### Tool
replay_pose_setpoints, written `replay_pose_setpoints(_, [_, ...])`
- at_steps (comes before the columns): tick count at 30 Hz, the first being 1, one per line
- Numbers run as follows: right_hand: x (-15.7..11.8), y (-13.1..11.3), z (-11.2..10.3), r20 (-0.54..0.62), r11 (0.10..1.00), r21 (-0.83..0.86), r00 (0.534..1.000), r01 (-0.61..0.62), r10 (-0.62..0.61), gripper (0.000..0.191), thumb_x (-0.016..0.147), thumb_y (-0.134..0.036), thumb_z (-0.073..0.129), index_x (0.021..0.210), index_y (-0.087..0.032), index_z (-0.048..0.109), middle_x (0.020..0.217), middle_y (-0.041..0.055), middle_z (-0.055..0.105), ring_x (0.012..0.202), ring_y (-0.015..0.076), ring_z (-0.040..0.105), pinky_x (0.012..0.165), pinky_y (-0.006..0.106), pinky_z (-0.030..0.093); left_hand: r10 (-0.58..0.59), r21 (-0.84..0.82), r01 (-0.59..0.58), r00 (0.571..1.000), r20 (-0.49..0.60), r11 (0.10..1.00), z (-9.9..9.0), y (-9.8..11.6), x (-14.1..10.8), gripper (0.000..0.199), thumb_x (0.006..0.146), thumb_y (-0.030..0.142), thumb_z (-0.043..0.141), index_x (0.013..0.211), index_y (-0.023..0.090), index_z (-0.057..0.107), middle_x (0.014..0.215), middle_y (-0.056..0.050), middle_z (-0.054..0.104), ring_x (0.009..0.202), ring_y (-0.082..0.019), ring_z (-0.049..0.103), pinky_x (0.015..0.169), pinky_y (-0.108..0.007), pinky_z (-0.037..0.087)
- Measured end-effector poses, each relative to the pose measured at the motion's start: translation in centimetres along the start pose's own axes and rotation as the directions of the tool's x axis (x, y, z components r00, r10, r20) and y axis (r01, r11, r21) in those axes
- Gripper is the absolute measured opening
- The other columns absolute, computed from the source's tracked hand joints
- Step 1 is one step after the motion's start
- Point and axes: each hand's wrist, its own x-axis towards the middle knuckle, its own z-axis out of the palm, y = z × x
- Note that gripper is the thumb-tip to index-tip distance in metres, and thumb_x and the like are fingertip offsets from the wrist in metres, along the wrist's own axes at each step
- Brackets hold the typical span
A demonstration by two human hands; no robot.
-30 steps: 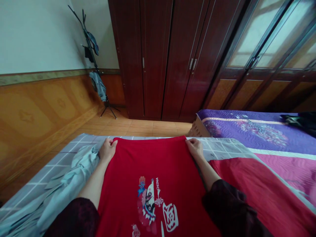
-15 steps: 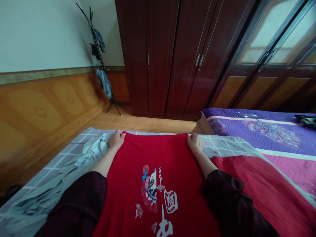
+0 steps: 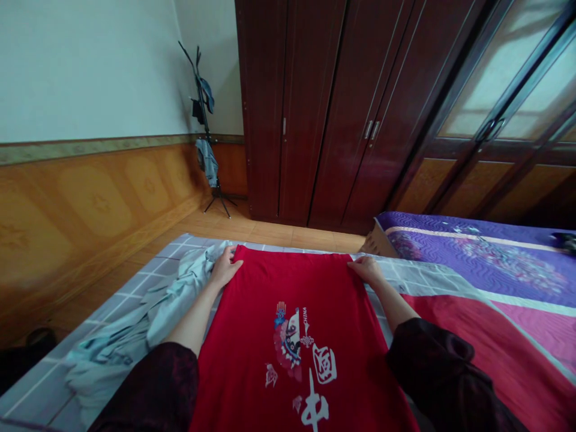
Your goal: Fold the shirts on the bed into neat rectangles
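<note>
Red shirt [image 3: 297, 342] is lying flat on the bed [image 3: 418, 276], print up. Left hand [image 3: 226, 268] is pinching its far left corner, right hand [image 3: 369, 270] pinching the far right corner, grey garment [image 3: 148, 318] bunching just beside the left.

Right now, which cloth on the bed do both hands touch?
The red shirt: left hand and right hand at its far corners, unlike the grey cloth.

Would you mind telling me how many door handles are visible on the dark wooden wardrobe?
3. One handle sits alone on the left doors; a pair, handle and handle, sit side by side on the middle doors. Others may lie outside the view.
</note>
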Motion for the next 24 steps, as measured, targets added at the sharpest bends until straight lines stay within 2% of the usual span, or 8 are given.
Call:
replay_pose_setpoints(3, [0.0, -0.2, 0.3, 0.039, 0.997, -0.060, 0.998, -0.047, 0.049, 0.028, 0.090, -0.038, 0.055, 0.106, -0.015, 0.059, 0.103, 0.0052, 0.062, 0.087, 0.0161, 0.061, 0.077, 0.036, 0.052, 0.036, 0.013, -0.035, 0.998, -0.056, 0.999, 0.0, -0.5, 0.4, 0.035, 0.084, 0.014, 0.050, 0.118, 0.018, 0.049, 0.112, -0.007, 0.064, 0.106, -0.020, 0.060, 0.091, -0.030, 0.045])
replay_pose_setpoints(9, [-0.1, -1.6, 1.2, -0.061, 0.985, -0.140, 0.993, -0.105, 0.097, 0.032, 0.093, -0.041, 0.046, 0.100, -0.015, 0.062, 0.096, 0.0078, 0.064, 0.090, 0.0194, 0.061, 0.075, 0.035, 0.048, 0.106, 0.078, -0.099, 0.990, -0.094, 0.992, 0.2, -1.1, 0.7, 0.028, 0.084, 0.008, 0.047, 0.110, 0.017, 0.055, 0.112, -0.010, 0.062, 0.109, -0.022, 0.057, 0.097, -0.033, 0.041])
replay_pose_setpoints(13, [-0.8, -2.6, 0.3, -0.080, 0.980, -0.193, 0.996, -0.050, 0.035, 0.030, 0.092, -0.037, 0.044, 0.098, -0.014, 0.063, 0.095, 0.0097, 0.065, 0.088, 0.0206, 0.061, 0.074, 0.034, 0.046, 0.102, 0.102, -0.092, 0.990, -0.100, 0.991, 0.1, -1.0, 0.3, 0.026, 0.086, 0.011, 0.049, 0.111, 0.017, 0.055, 0.111, -0.010, 0.062, 0.106, -0.022, 0.058, 0.093, -0.032, 0.043])
replay_pose_setpoints(16, [-2.2, -4.1, -1.0, -0.083, 0.972, -0.236, 0.996, 0.015, -0.036, 0.030, 0.090, -0.028, 0.040, 0.102, -0.011, 0.062, 0.098, 0.0180, 0.064, 0.093, 0.0281, 0.061, 0.074, 0.038, 0.045, 0.092, 0.111, -0.077, 0.987, -0.135, 0.991, -0.8, -0.3, 0.0, 0.027, 0.087, 0.015, 0.050, 0.113, 0.017, 0.055, 0.112, -0.011, 0.060, 0.108, -0.024, 0.056, 0.094, -0.035, 0.043])
replay_pose_setpoints(18, [-4.2, -6.1, -1.3, -0.096, 0.960, -0.263, 0.987, 0.099, -0.128, 0.035, 0.088, -0.021, 0.037, 0.112, -0.007, 0.057, 0.108, 0.0242, 0.059, 0.103, 0.0336, 0.056, 0.079, 0.043, 0.043, 0.111, 0.114, -0.092, 0.980, -0.168, 0.989, -1.4, 0.8, -0.3, 0.030, 0.089, 0.017, 0.046, 0.119, 0.017, 0.052, 0.121, -0.014, 0.055, 0.116, -0.028, 0.051, 0.099, -0.040, 0.039])
replay_pose_setpoints(21, [-9.4, -10.3, 0.1, -0.053, 0.900, -0.271, 0.928, 0.342, -0.369, 0.045, 0.087, -0.018, 0.036, 0.129, -0.005, 0.047, 0.130, 0.0260, 0.047, 0.121, 0.0349, 0.043, 0.095, 0.048, 0.035, 0.219, 0.100, -0.206, 0.964, -0.148, 0.973, -1.0, 3.6, -1.1, 0.036, 0.093, 0.023, 0.039, 0.128, 0.017, 0.046, 0.134, -0.014, 0.047, 0.126, -0.027, 0.043, 0.106, -0.041, 0.031])
replay_pose_setpoints(22, [-11.6, -11.9, 1.0, -0.016, 0.860, -0.258, 0.888, 0.441, -0.460, 0.048, 0.087, -0.021, 0.039, 0.133, -0.007, 0.044, 0.138, 0.0237, 0.042, 0.125, 0.0336, 0.039, 0.100, 0.047, 0.031, 0.270, 0.089, -0.261, 0.956, -0.113, 0.961, -0.5, 4.6, -1.5, 0.038, 0.094, 0.025, 0.037, 0.131, 0.018, 0.044, 0.136, -0.012, 0.047, 0.127, -0.025, 0.042, 0.107, -0.038, 0.030])
replay_pose_setpoints(24, [-15.7, -14.9, 3.2, 0.080, 0.748, -0.204, 0.773, 0.631, -0.630, 0.055, 0.086, -0.035, 0.049, 0.137, -0.016, 0.042, 0.144, 0.0134, 0.039, 0.130, 0.0282, 0.035, 0.105, 0.041, 0.028, 0.362, 0.063, -0.360, 0.932, -0.015, 0.931, 1.0, 6.2, -2.4, 0.043, 0.096, 0.030, 0.034, 0.137, 0.019, 0.039, 0.138, -0.009, 0.048, 0.128, -0.020, 0.043, 0.107, -0.033, 0.032])
